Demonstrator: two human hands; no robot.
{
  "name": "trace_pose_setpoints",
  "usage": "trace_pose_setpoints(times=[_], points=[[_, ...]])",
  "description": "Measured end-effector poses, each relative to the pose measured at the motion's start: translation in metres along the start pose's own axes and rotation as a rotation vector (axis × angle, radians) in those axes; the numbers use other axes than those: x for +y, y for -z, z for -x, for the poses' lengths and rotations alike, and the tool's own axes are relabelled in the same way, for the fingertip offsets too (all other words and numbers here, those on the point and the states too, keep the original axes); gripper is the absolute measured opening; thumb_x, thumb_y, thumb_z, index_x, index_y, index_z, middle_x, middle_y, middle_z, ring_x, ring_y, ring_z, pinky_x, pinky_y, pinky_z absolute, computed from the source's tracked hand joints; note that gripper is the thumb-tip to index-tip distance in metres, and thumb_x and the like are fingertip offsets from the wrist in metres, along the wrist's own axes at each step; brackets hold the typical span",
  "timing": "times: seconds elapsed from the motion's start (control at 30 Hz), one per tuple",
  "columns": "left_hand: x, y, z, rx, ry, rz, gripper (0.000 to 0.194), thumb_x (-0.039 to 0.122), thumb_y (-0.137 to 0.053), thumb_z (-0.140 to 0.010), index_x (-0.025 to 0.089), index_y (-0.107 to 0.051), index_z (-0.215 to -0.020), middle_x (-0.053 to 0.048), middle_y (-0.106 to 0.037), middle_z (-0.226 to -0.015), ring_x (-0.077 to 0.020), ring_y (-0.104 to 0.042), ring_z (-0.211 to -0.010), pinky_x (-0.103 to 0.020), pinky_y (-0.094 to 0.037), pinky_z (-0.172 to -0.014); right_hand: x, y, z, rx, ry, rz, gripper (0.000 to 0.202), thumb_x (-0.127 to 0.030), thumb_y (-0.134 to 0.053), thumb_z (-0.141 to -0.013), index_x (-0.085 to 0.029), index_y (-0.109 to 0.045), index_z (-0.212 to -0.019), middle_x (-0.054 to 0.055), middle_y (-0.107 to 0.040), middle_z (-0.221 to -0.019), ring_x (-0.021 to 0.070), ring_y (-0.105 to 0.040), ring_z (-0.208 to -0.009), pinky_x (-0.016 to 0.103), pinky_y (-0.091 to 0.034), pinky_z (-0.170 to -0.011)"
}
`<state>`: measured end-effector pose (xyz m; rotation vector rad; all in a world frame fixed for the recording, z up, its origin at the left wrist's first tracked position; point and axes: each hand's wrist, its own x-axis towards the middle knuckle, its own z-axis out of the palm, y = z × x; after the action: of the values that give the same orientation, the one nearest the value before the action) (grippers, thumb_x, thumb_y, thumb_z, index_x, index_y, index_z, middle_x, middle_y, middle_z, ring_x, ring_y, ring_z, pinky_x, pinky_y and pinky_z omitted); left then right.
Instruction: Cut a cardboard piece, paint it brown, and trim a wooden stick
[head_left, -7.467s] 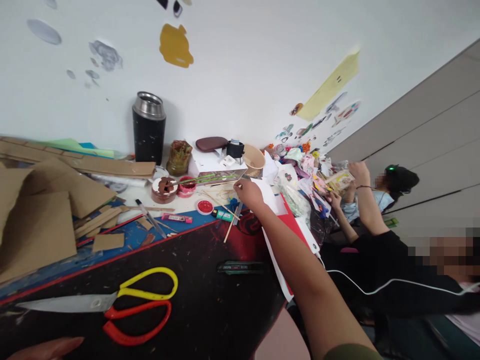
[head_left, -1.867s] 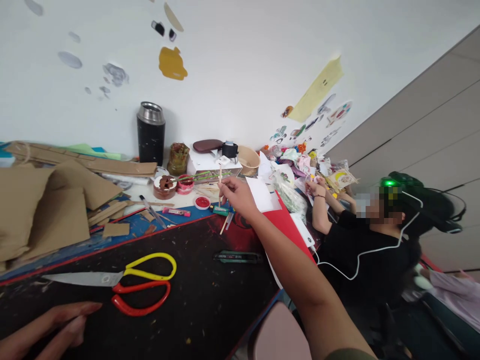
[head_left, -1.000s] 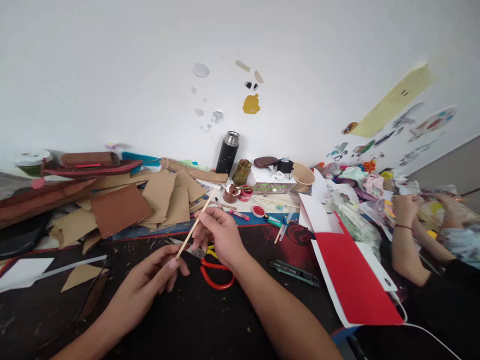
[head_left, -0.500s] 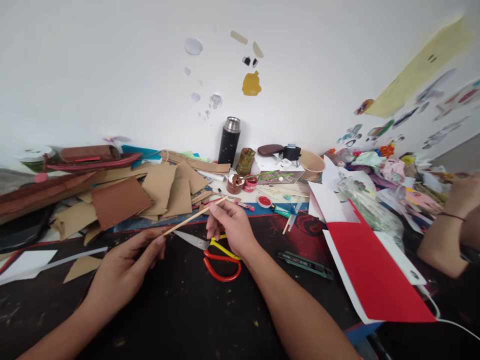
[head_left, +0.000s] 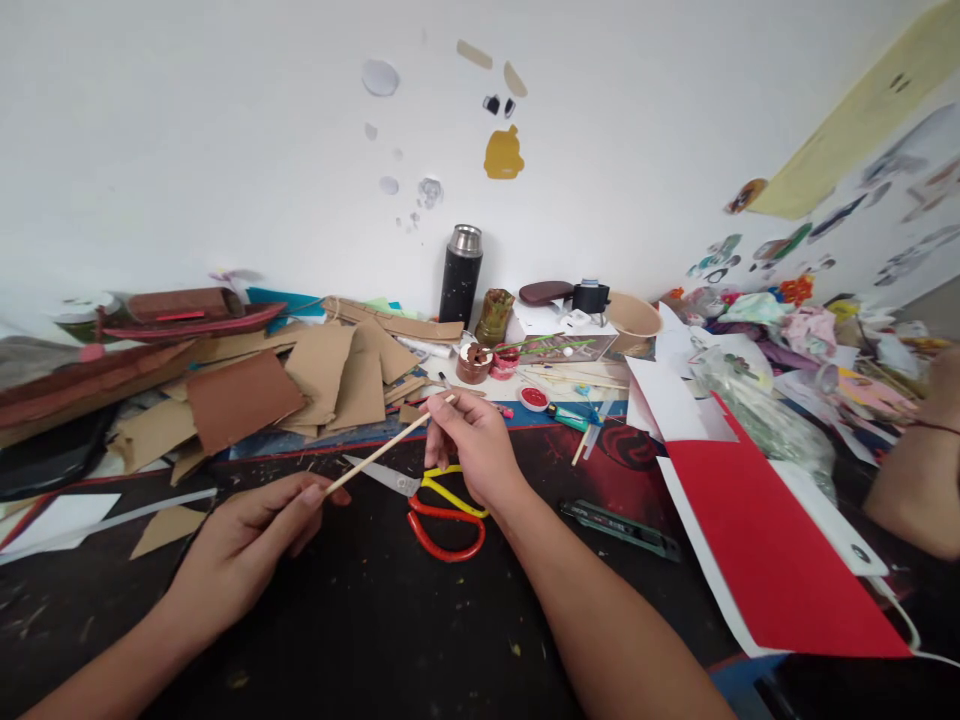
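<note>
A thin wooden stick (head_left: 388, 446) slants between my two hands above the dark table. My left hand (head_left: 259, 545) pinches its lower end between thumb and fingers. At the upper end, the fingers of my right hand (head_left: 474, 440) are closed on the stick. Beneath the stick lies a pair of scissors (head_left: 447, 527) with red and yellow handles, its blades pointing left, close under my right hand. A dark green utility knife (head_left: 621, 528) rests on the table to the right of my right forearm.
Cardboard pieces (head_left: 322, 375) and a brown model boat (head_left: 90, 380) crowd the left. A black thermos (head_left: 461, 275) stands by the wall. Open paint pots (head_left: 534, 399) sit ahead. Red paper (head_left: 772, 540) lies on the right, near another person's arm (head_left: 919, 480).
The view has shifted slightly to the left. Both hands keep hold of the stick, which slants much as before; the right hand sits a little further right over the scissors.
</note>
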<state>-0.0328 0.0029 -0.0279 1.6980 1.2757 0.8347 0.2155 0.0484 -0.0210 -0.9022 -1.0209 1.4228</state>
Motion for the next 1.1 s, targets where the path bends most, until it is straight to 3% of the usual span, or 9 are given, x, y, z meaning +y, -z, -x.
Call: trace_pose_setpoints(times=[0.1,0.2,0.4,0.57,0.77,0.97,1.1], points=[[0.001,0.001,0.002,-0.07,-0.02,0.04,0.045,0.06,-0.055,-0.099,0.021,-0.079,-0.099,0.0,-0.066,-0.065,-0.0168,-0.057,-0.06,-0.026,-0.045,-0.058,-0.002,-0.002,0.003,-0.024,-0.019,0.038,0.035,-0.055,-0.076,-0.088,-0.021,-0.067,-0.085,-0.008,-0.056,-0.048,0.0106,-0.057,-0.041,0.02,-0.038,-0.041],[0.008,0.0,-0.001,-0.064,0.042,0.118,0.05,0.063,-0.054,-0.098,0.022,-0.081,-0.108,-0.004,-0.077,-0.079,-0.0185,-0.062,-0.063,-0.026,-0.049,-0.057,-0.003,-0.006,0.008,-0.131,-0.07,0.093,0.036,-0.056,-0.074,-0.09,-0.02,-0.07,-0.091,-0.007,-0.058,-0.049,0.0114,-0.058,-0.043,0.021,-0.039,-0.042],[0.016,-0.002,-0.004,0.011,0.031,0.065,0.038,0.061,-0.072,-0.086,0.026,-0.083,-0.092,-0.005,-0.083,-0.101,-0.0257,-0.074,-0.093,-0.03,-0.057,-0.085,0.008,-0.017,0.017,-0.345,-0.187,0.16,0.038,-0.054,-0.073,-0.092,-0.018,-0.072,-0.101,-0.004,-0.066,-0.059,0.0118,-0.063,-0.047,0.02,-0.04,-0.042],[0.016,-0.01,-0.002,0.006,0.039,0.08,0.032,0.055,-0.075,-0.082,0.023,-0.078,-0.084,-0.004,-0.078,-0.084,-0.0228,-0.07,-0.08,-0.03,-0.055,-0.077,0.012,-0.02,0.02,-0.374,-0.202,0.181,0.036,-0.053,-0.072,-0.093,-0.018,-0.072,-0.101,-0.004,-0.066,-0.061,0.0112,-0.063,-0.048,0.02,-0.041,-0.043],[0.017,-0.02,-0.002,0.033,0.103,0.181,0.039,0.058,-0.076,-0.081,0.021,-0.069,-0.073,-0.003,-0.069,-0.073,-0.0198,-0.061,-0.072,-0.03,-0.05,-0.068,0.009,-0.024,0.023,-0.364,-0.203,0.199,0.04,-0.058,-0.072,-0.092,-0.019,-0.07,-0.095,-0.004,-0.066,-0.062,0.0109,-0.062,-0.048,0.019,-0.041,-0.041],[0.017,-0.025,-0.002,0.057,0.232,0.349,0.045,0.062,-0.081,-0.075,0.02,-0.066,-0.071,0.006,-0.049,-0.054,-0.0088,-0.031,-0.048,-0.022,-0.025,-0.045,0.01,-0.028,0.023,-0.315,-0.164,0.256,0.043,-0.062,-0.071,-0.092,-0.019,-0.066,-0.086,-0.006,-0.06,-0.049,0.0107,-0.056,-0.042,0.019,-0.04,-0.042],[0.012,-0.026,-0.004,0.038,0.252,0.434,0.046,0.061,-0.082,-0.076,0.02,-0.062,-0.073,0.006,-0.051,-0.056,-0.0081,-0.031,-0.047,-0.021,-0.023,-0.044,0.01,-0.029,0.024,-0.324,-0.154,0.24,0.043,-0.062,-0.07,-0.092,-0.02,-0.066,-0.085,-0.006,-0.061,-0.049,0.0104,-0.055,-0.041,0.02,-0.039,-0.042]])
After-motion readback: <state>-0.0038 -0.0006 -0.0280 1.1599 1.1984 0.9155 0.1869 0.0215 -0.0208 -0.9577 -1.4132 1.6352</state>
